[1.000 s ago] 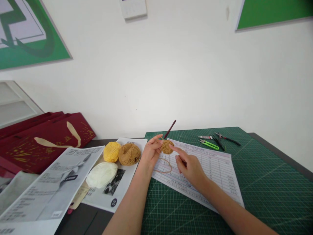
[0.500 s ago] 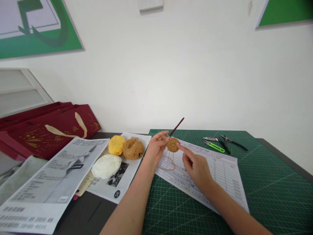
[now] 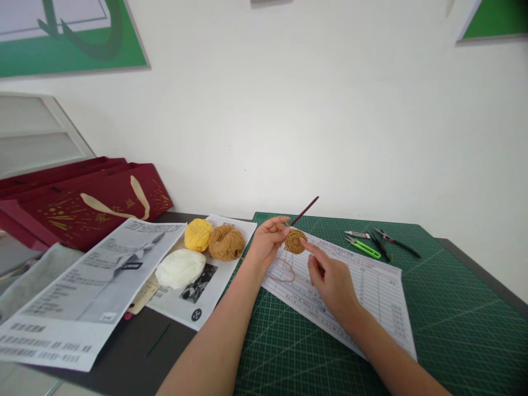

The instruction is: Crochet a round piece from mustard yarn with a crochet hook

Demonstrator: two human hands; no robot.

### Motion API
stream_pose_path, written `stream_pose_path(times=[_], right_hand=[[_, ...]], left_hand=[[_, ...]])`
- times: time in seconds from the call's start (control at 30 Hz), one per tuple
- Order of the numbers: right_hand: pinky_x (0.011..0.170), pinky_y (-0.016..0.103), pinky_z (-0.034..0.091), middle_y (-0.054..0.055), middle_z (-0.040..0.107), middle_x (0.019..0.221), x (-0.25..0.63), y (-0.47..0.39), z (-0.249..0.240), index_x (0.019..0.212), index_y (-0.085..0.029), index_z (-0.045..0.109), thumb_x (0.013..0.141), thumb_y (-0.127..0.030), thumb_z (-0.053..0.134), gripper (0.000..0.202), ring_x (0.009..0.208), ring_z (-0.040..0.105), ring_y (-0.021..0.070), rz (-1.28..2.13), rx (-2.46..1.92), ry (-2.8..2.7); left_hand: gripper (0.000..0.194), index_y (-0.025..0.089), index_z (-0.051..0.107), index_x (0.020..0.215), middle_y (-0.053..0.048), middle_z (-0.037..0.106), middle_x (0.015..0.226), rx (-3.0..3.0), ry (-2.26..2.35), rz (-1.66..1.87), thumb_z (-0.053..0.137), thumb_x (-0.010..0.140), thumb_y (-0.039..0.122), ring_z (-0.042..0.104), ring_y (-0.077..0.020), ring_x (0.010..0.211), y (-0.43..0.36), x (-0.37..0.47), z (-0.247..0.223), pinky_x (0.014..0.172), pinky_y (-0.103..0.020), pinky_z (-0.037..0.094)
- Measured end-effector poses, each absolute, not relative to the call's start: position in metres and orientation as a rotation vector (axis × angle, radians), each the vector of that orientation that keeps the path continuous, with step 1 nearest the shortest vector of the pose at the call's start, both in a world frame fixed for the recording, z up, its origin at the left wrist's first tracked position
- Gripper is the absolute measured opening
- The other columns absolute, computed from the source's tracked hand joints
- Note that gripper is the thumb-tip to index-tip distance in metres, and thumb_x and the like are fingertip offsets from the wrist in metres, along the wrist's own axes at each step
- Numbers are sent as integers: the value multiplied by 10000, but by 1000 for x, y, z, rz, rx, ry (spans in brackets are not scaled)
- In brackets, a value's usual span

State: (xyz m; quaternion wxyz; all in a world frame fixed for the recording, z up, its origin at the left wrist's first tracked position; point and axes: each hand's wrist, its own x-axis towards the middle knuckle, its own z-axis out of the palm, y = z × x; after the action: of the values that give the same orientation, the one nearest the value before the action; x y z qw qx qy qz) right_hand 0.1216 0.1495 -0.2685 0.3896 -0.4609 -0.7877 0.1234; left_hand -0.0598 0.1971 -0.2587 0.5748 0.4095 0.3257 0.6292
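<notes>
My left hand (image 3: 269, 242) pinches the edge of a round brown crochet piece (image 3: 295, 242) between thumb and fingers. A dark crochet hook (image 3: 305, 210) slants up to the right from the top of the piece, its lower end partly hidden by my fingers. My right hand (image 3: 333, 278) holds nothing; its index finger is stretched out with the tip at the right edge of the disc, and the other fingers are curled in. Below the piece a loop of tan yarn (image 3: 284, 279) hangs over a printed sheet (image 3: 363, 291).
To the left lie a brown yarn ball (image 3: 226, 242), a yellow one (image 3: 198, 235) and a white one (image 3: 180, 269) on papers. Green snips (image 3: 363, 247) and pliers (image 3: 398, 243) rest on the cutting mat (image 3: 449, 308). Red gift bags (image 3: 107, 203) stand at far left.
The camera view has tilted down slightly and shifted a little left. The disc has turned slightly in my left hand, and my right index finger stays at its edge.
</notes>
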Motion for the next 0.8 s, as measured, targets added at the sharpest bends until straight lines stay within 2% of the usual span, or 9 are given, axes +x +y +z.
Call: stream_pose_path(times=[0.8], right_hand=[[536,299,407,-17,592,490,122,147,-266,1307,-171,657,938,-248,406,453,434,574,181,342,-1210,-1925]], left_hand=[[234,162,656,1122,-73,693,1104,1020,721,1473,650,924,287,684,-212,885,200,-62,-262,745,-406,590]])
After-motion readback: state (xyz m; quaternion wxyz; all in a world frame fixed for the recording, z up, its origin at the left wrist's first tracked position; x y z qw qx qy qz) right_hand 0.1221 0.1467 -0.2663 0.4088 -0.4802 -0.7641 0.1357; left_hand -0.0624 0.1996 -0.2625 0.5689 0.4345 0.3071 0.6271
